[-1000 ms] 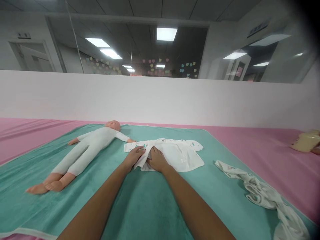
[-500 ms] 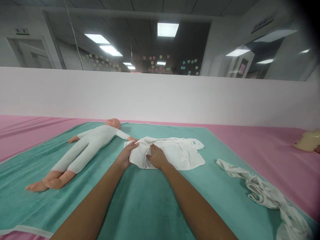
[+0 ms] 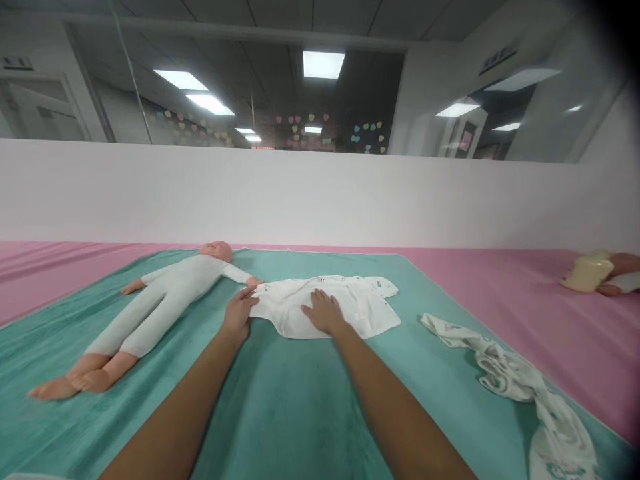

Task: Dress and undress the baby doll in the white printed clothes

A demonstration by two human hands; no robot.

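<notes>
A small white baby shirt (image 3: pixel 360 307) lies spread out in front of me, its sleeves pointing left and right. At its left sleeve end is my left hand (image 3: pixel 240 310), fingers closed on the cuff. My right hand (image 3: pixel 324 312) rests flat on the middle of the shirt with the fingers spread. Close by on the left, a baby doll (image 3: pixel 183 290) in a white suit lies on its back, one hand near the sleeve my left hand holds.
Under everything is a green blanket (image 3: pixel 280 407) over a pink sheet (image 3: pixel 525 287). Crumpled white printed clothing (image 3: pixel 510 370) lies on the right. Farther right is a pale yellow object (image 3: pixel 590 272) beside another doll's partly visible limbs (image 3: pixel 623 267). A white low wall (image 3: pixel 300 197) stands behind.
My left hand has drawn the left sleeve out flat to the left. My right hand has gone from bunched fingers to lying spread on the shirt. The view has shifted slightly right.
</notes>
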